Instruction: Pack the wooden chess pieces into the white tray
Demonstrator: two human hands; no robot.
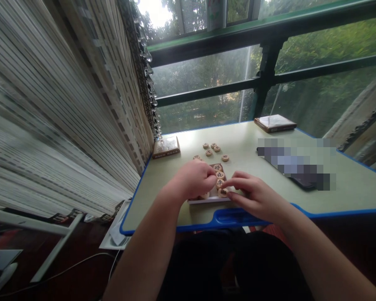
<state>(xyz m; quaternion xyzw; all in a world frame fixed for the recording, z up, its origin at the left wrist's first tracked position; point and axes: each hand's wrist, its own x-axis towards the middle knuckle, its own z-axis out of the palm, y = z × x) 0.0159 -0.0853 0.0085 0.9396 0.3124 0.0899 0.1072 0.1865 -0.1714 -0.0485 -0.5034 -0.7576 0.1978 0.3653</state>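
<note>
A small shallow box (pixel 209 200) lies near the front edge of the pale desk (pixel 244 142), with a row of round wooden chess pieces (pixel 219 175) inside it. My left hand (pixel 194 179) rests curled over the box's left part, fingers closed on the pieces there. Beside it, my right hand (pixel 253 193) reaches in from the right, its fingertips pinching a piece (pixel 223 192) at the near end of the row. Several loose pieces (pixel 212 149) lie on the desk behind the box.
A box lid (pixel 166 147) lies at the desk's back left, a flat brown case (pixel 275 123) at the back right. A dark phone (pixel 303 182) lies to the right. A striped curtain hangs at left; windows stand behind. The desk has a blue rim (pixel 225 218).
</note>
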